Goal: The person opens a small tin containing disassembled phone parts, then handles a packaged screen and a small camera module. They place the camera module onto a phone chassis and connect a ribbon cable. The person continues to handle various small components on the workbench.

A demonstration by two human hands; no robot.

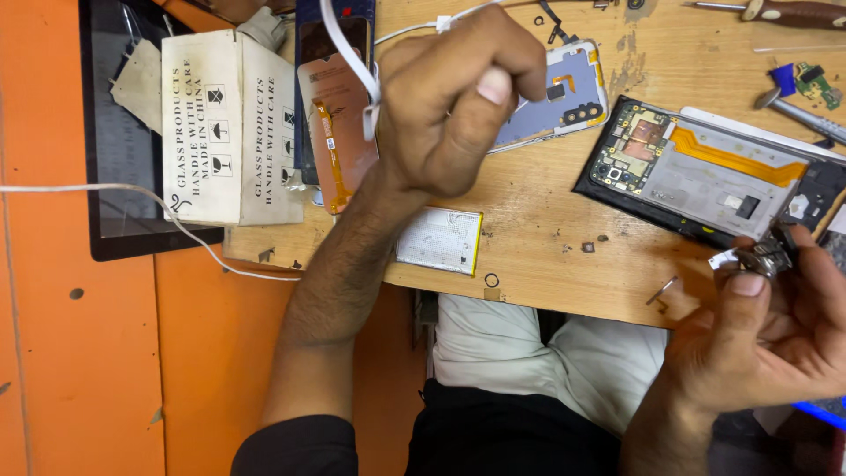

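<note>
Our right hand pinches a small metal part just off the bench's near edge, beside the opened phone. Our left hand curls loosely around a white cable; bare wood lies between them.

- Light was bright, even and warm, falling from above onto the pale wooden workbench.
- Shadows were soft and short; a faint one lay under the raised left hand.
- That hand was slightly smeared by motion blur, as was the right hand.
- The dark glass tablet screen carried a dull grey sheen.
- The opened black phone with an orange flex ribbon stayed sharp.
</note>
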